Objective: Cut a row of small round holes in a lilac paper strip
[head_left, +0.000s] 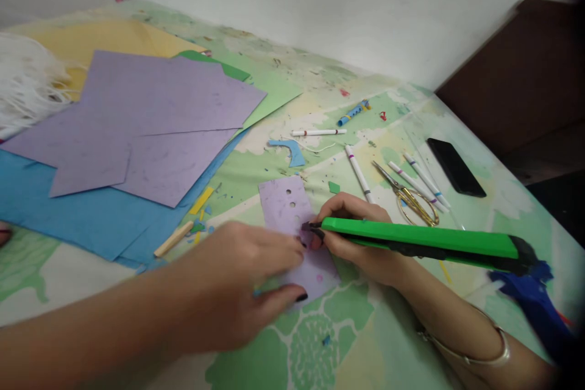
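A narrow strip of purple card (278,204) lies on the table with a row of small round holes along it. My left hand (244,280) is over its left side, thumb and fingers apart, fingertips on the card. My right hand (361,237) is closed round the front end of a long green and black tool (425,236) that looks like a cutter. The tool's dark tip meets the card close to my left fingertips, which partly hide that spot.
Large purple sheets (155,94) overlap blue sheets (36,195) at the left, near white string (31,82). Gold-handled scissors (414,204), white markers (359,172), a black phone (456,167) and a rolled blue piece (351,114) lie beyond my right hand. A wooden stick (173,239) is at left.
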Demonstrator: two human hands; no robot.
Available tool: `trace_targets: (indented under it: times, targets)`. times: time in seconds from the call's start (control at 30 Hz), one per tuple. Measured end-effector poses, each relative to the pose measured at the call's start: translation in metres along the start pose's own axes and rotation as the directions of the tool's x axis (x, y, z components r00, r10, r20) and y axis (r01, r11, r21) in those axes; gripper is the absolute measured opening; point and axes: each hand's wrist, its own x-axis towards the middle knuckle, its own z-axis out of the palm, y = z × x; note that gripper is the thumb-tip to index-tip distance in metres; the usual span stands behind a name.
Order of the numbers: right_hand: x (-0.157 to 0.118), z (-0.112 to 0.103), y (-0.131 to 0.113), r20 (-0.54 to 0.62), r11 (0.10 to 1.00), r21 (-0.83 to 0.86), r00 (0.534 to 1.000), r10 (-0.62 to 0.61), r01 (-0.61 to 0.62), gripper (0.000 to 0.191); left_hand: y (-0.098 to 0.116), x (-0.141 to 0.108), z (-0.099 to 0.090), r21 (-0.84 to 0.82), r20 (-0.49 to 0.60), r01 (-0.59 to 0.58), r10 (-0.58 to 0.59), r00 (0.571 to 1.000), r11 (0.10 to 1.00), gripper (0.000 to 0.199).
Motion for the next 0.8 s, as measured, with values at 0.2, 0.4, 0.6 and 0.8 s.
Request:
trace_targets:
  times: [0.2, 0.4, 0.6, 0.8]
  targets:
    - [-0.001, -0.001, 0.002, 0.000, 1.000, 0.015, 1.000, -0.005, 0.005, 0.012, -0.025, 0.006, -0.016, 0.005, 0.166, 0.095, -0.094, 0.982, 0.996, 0.040]
    - [0.000, -0.001, 0.001, 0.006, 1.000, -0.005, 1.000, -0.027, 0.027, 0.013, -0.025, 0.007, -0.017, 0.015, 0.259, 0.023, -0.027, 0.966, 1.000, 0.033]
    - [0.000, 0.000, 0.002, 0.000, 1.000, -0.003, 1.000, -0.027, 0.027, 0.014, -0.029, 0.005, -0.014, 0.040, 0.267, -0.011, 0.000, 0.964, 0.999, 0.031]
    - [-0.001, 0.001, 0.001, -0.023, 0.999, -0.053, 1.000, -0.006, 0.005, 0.014, -0.030, 0.007, -0.013, 0.039, 0.259, -0.029, 0.018, 0.966, 0.999, 0.029]
